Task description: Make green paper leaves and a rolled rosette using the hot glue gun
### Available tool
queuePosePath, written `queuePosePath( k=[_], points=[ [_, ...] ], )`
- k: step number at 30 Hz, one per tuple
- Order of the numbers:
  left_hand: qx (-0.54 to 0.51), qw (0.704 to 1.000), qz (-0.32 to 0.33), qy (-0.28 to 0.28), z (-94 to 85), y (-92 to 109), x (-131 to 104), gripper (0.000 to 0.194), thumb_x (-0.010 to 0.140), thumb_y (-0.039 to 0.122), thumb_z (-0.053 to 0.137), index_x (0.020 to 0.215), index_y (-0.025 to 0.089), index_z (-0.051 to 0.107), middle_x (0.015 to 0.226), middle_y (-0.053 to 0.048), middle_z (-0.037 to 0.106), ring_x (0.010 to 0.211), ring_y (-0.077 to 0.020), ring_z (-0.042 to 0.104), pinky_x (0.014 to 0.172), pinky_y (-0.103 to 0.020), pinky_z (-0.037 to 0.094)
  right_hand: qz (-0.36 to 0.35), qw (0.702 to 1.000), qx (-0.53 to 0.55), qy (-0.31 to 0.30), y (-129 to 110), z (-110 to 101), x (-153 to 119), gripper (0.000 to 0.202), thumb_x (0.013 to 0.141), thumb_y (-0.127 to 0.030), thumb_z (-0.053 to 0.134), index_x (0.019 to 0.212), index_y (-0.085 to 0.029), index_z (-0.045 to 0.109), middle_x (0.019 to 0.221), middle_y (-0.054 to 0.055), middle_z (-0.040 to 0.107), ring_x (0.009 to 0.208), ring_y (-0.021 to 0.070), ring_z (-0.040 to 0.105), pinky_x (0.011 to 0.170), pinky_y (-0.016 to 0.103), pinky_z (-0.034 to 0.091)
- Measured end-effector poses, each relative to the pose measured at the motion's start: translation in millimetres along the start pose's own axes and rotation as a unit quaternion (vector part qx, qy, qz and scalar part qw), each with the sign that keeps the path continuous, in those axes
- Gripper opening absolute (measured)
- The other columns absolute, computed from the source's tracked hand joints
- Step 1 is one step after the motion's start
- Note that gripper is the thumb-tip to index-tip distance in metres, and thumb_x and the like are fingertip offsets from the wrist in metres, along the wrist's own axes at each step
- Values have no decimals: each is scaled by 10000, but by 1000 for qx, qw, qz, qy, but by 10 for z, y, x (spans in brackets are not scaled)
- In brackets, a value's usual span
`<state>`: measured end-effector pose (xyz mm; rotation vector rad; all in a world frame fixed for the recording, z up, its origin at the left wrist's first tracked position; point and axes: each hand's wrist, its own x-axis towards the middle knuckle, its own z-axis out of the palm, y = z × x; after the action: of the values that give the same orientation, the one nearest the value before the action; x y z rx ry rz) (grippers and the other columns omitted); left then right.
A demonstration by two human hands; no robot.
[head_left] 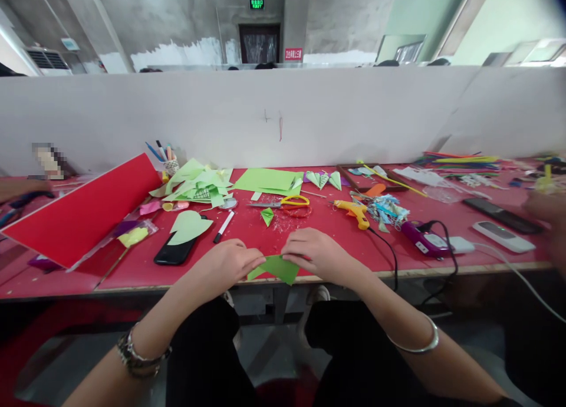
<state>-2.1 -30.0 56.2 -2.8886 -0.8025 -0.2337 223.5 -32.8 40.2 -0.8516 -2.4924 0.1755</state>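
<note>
Pinching opposite ends of the folded bright-green paper piece (283, 269) at the red table's (247, 230) near edge, the left hand (230, 266) and right hand (313, 253) both have fingertips closed on it. Just beyond lie a small green folded paper shape (267, 217) and yellow-handled metal scissors (294, 202); a yellow glue gun (354, 211) rests to the right.

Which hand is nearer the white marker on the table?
Left. The left hand is just on the near side of the marker; the right hand is farther off to the right.
</note>
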Motion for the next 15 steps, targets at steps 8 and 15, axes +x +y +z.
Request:
queuePosePath(
  k=[8,15],
  points=[
    [-197,966,-160,37,-42,-200,-165,376,879,335,339,651,179,593,550,32,612,581,-104,543,632,-199,393,47,993,106,39,76,-61,-55,208,851,-239,438,750,-160,602,712,29,605,679,114,534,633,211,409],
    [-603,756,-245,69,468,-183,4,437,891,377,215,1165,145,464,1100,-121,587,956,-163,573,802,-298,445,18,972,160,173,47,105,-48,167,829,-195,452,817,-191,619,855,59,618,811,127,581,723,242,462]
  ],
)
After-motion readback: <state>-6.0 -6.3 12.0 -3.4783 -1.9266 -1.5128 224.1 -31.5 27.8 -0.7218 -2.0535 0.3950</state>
